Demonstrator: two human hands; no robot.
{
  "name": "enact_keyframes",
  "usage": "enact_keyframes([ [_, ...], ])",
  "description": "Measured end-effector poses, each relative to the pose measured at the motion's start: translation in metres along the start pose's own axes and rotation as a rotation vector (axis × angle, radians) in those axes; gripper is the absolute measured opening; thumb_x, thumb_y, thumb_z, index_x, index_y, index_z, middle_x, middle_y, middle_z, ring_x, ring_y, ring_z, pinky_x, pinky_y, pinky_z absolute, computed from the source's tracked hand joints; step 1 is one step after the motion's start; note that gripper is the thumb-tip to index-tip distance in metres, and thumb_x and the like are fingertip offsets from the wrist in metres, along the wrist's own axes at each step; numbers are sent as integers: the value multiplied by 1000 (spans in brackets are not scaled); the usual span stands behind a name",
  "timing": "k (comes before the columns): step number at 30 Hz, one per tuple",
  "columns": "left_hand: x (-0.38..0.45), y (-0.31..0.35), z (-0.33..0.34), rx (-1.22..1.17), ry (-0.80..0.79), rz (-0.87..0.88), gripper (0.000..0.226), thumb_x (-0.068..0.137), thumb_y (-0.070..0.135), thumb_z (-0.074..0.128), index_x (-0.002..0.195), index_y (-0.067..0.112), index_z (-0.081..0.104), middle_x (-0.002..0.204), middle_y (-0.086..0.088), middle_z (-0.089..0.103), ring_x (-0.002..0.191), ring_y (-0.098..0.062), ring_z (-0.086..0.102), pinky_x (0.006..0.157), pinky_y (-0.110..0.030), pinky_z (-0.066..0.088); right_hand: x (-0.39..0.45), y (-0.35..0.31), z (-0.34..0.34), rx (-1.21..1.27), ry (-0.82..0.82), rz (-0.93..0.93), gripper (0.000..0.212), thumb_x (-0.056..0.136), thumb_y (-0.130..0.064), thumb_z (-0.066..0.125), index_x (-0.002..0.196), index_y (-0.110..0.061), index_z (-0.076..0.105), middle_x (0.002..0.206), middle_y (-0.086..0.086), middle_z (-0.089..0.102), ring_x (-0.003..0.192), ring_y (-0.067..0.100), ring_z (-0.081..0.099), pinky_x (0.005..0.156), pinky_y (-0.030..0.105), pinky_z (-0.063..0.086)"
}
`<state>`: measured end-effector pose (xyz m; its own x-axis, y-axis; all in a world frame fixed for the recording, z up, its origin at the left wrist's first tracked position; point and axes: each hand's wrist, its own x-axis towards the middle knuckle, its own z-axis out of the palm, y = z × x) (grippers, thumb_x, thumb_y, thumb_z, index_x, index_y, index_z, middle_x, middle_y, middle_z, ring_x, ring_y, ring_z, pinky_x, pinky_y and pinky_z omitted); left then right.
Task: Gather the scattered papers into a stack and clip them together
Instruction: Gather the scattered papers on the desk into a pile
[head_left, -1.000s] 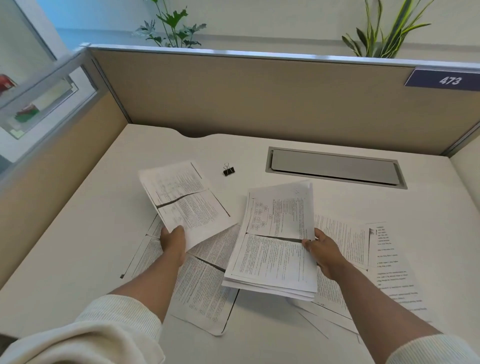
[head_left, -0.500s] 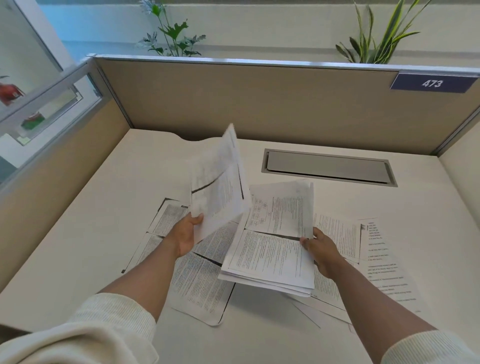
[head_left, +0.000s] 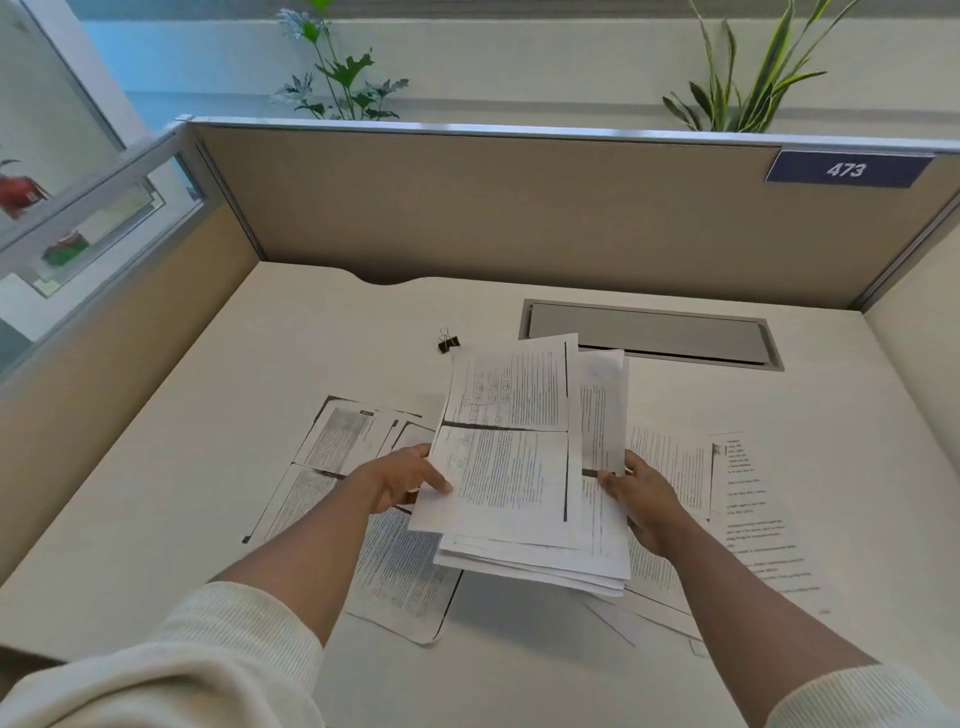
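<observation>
Papers that you gathered form a thick stack (head_left: 524, 493) which you hold above the worktop (head_left: 208, 467), tilted a little toward you so the top page faces your eyes. Your left hand (head_left: 402, 480) grips the left edge, with the thumb on the top sheet and the other fingers under it; I judge this hand is laying that sheet onto the pile. Your right hand (head_left: 641, 499) holds the right edge of the stack, thumb on top, and carries most of the weight. The edges are not even: one page (head_left: 602, 405) sticks out at the far right and the lower sheets fan out at the near corner, so the stack is not ready for clipping.

More loose sheets lie flat under and around the stack. One group (head_left: 337, 457) is on the left, below your left forearm, and another group (head_left: 743, 499) is on the right, beside your right wrist. They must join the pile first.

The black clip (head_left: 448, 342) stands alone on the worktop, just beyond the far left corner of the stack and not touching any paper. It is within easy reach for the last step. Behind it is a grey cable hatch (head_left: 649, 332) in the worktop.
</observation>
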<state>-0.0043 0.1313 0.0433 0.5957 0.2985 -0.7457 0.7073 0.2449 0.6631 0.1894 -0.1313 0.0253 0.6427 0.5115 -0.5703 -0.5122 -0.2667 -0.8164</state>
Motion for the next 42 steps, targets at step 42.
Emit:
enact_keyframes([
  [42, 28, -32, 7, -135, 532, 40, 50, 88, 26, 75, 133, 17, 55, 130, -9, 60, 119, -29, 59, 103, -43, 48, -9, -2, 4, -103, -40, 23, 35, 93, 1, 58, 120, -22, 59, 114, 12, 69, 105, 31, 67, 94, 53, 53],
])
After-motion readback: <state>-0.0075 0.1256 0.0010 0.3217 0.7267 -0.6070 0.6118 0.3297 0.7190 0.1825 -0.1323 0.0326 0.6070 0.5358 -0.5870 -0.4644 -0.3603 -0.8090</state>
